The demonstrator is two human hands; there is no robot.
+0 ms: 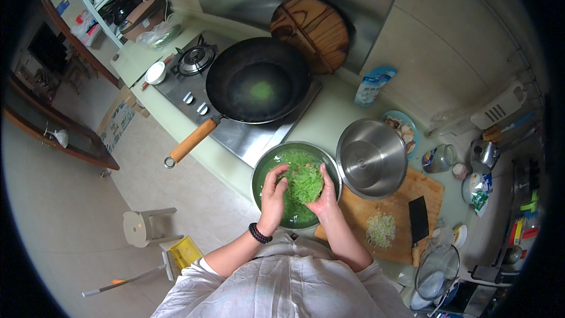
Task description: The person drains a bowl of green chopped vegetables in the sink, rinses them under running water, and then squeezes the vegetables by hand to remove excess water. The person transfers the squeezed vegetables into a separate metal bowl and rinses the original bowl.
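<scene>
A clump of finely shredded green vegetable (306, 185) rests in my right hand (325, 196), whose fingers are partly hidden beneath it. My left hand (273, 192) curls at the clump's left edge, fingers bent and slightly apart; whether they grip any shreds is unclear. Both hands are over a metal basin (257, 161) of greenish water, where more shreds float. Just right of that basin, a stainless steel bowl (371, 159) has nothing visible inside. Chopped pale-green pieces (381, 229) lie on a wooden cutting board (353, 210) beside a dark-bladed cleaver (418, 221).
A black wok (258, 79) sits on the gas stove (247, 143), its wooden handle (194, 139) jutting over the counter edge. Behind it leans a round wooden lid (311, 31). Sliced food fills a blue plate (408, 119). A glass lid (437, 271) stands at lower right.
</scene>
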